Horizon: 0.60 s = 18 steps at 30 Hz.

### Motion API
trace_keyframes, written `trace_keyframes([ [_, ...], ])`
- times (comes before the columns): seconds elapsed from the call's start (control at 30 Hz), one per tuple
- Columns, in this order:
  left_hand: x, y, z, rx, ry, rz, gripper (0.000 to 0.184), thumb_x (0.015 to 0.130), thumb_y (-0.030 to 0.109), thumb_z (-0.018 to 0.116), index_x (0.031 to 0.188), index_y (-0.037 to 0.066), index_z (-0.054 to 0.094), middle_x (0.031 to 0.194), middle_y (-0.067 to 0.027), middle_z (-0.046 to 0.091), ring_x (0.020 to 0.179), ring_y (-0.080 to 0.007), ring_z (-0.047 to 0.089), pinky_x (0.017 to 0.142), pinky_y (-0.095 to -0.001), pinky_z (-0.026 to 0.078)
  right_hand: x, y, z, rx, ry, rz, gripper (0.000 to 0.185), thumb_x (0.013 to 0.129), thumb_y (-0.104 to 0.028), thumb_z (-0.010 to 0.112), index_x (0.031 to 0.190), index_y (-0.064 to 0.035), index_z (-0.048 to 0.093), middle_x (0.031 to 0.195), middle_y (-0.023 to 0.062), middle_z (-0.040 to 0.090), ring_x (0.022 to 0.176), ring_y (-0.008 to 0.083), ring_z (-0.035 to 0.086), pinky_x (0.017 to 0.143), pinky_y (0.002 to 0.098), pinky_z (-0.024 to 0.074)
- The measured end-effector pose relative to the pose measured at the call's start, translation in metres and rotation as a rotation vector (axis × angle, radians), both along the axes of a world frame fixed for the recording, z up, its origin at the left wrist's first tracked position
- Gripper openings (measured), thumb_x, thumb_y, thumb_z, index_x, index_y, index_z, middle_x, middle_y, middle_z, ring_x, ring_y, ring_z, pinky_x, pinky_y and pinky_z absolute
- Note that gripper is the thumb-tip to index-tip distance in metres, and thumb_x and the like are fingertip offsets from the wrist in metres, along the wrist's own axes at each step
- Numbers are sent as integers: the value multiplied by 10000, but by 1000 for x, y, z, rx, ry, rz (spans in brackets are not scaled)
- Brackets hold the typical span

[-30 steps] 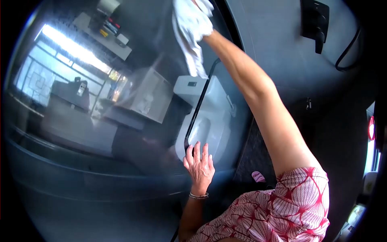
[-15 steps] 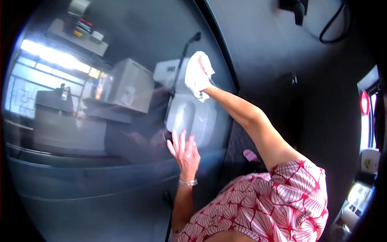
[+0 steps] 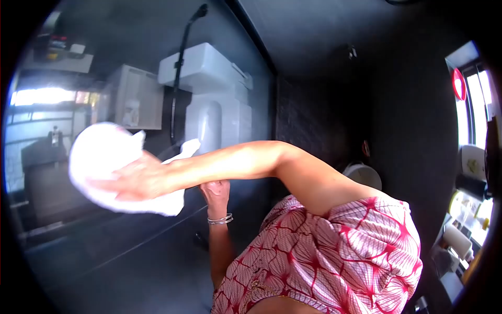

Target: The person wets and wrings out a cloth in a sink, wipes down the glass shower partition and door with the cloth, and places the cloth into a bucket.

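Note:
My right hand (image 3: 133,180) presses a white cloth (image 3: 97,162) against the large glossy glass panel (image 3: 151,251). The cloth is bunched and slightly blurred, with a loose corner trailing toward my wrist. The fingers lie over it. Below my right forearm is my left hand (image 3: 215,192), near the panel, a bracelet (image 3: 220,219) on its wrist. The forearm covers its fingers, so whether they are bent or straight is hidden.
A long black bar (image 3: 179,73) runs along the panel. White toilet-like fixtures (image 3: 201,65) and a pale cabinet (image 3: 141,97) show in or through the glass. To the right are a dark wall (image 3: 413,120), a window (image 3: 476,97) and a round white container (image 3: 364,175).
My right hand has swept the cloth left and down across the glass. My left hand, spread earlier, now lies partly behind my right forearm. The view has shifted.

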<state>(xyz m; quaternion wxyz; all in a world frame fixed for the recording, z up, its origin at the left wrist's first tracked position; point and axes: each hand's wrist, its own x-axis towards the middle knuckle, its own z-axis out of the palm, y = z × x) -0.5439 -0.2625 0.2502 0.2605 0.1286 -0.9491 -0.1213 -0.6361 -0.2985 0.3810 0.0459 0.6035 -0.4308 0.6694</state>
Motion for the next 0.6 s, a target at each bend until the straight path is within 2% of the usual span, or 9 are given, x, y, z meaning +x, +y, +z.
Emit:
trace_keyframes([
  [0.03,5,-1,-1,48,-72,-1,111,707,-6,546,780,-30,627,735,-192,615,691,-389,582,686,-435,476,-6,16,19,-74,119,111,533,834,-360,495,1337,-260,347,1252,70,479,1193,350,390,1039,613,-22],
  [0.07,6,-1,-1,59,-86,-13,111,707,-6,546,780,-30,627,735,-192,615,691,-389,582,686,-435,476,-3,3,21,-329,64,-12,495,839,-407,471,1311,-278,395,1237,40,483,1184,318,397,1049,600,-9],
  [0.1,6,-2,1,-30,-57,-23,119,724,-8,539,805,-40,621,772,-198,611,736,-399,570,732,-444,458,-8,-5,13,-370,108,-105,480,823,-429,498,1279,-288,446,1229,20,484,1159,308,415,1052,591,22],
  [0.17,-4,16,25,-94,-47,-35,128,740,-9,533,829,-51,614,809,-204,608,781,-408,559,777,-452,440,-28,17,22,-434,50,0,467,807,-433,511,1253,-298,477,1228,49,478,1149,319,418,1049,586,65],
  [0.23,-8,19,34,-101,-20,-43,143,754,-43,510,863,-66,600,875,-219,589,848,-421,527,837,-468,397,-32,7,0,-394,3,-147,494,793,-417,526,1265,-285,461,1224,77,477,1150,331,415,1040,567,127],
  [0.3,-2,16,34,-90,-77,-26,149,773,-56,499,879,-57,604,879,-203,587,858,-378,549,803,-411,431,-41,18,-21,-326,-40,-335,524,779,-401,541,1278,-272,445,1219,105,475,1151,342,413,1032,548,190],
  [0.33,-1,14,33,-37,-73,-27,144,781,-51,500,879,-55,606,878,-194,595,847,-362,563,788,-396,442,-47,28,-26,-214,-250,-151,430,813,-381,499,1216,-234,491,1209,101,488,1123,329,444,1023,499,236],
  [0.4,6,16,21,17,-79,-39,139,797,-39,499,879,-49,611,867,-177,610,815,-332,586,754,-373,461,-41,18,-65,-162,-196,-454,308,864,-294,443,1109,-139,545,1148,131,534,1075,333,493,943,392,376],
  [0.6,9,-2,0,130,-254,34,149,836,2,508,896,-60,630,884,-188,628,810,-322,603,753,-366,474,-62,-26,-124,-5,-223,-737,413,827,-236,452,1236,-180,430,1087,163,550,1030,338,528,871,424,424],
])
